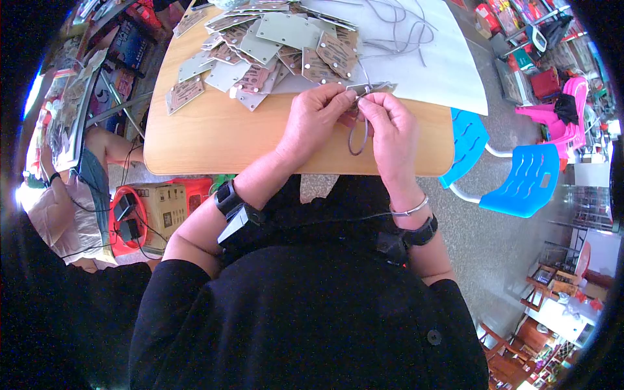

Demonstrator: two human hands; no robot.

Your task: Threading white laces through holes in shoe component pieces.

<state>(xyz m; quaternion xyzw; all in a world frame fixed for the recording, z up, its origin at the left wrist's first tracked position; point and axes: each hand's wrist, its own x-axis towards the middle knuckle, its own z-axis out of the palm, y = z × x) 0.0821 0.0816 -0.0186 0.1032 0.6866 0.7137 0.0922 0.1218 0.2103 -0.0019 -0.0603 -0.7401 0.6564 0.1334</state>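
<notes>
Head view. Both hands work at the near edge of a wooden table [214,140], raised slightly above its surface. The left hand [317,116] has thumb and forefinger pinched closed on a small grey tag [364,88], which sits between the two hands, just in front of a large white sheet [448,71]. The right hand [390,127] is closed in a pinch on a thin grey cord loop [356,138]; the loop hangs down between the hands, over the table edge. Whether the cord already passes through the tag is unclear, since the fingers cover the joint.

Behind the hands, a loose pile of flat tags [273,45], some pale grey-green and some brownish, spreads over the far half of the table. More grey cords [400,32] lie tangled on the white sheet. Each wrist carries a black strap-on device; the right wrist also has a thin metal bangle [409,209].

To the right of the table stands a blue plastic chair [526,182]. To the left, another person sits beside a cardboard box [159,211] on the floor.
</notes>
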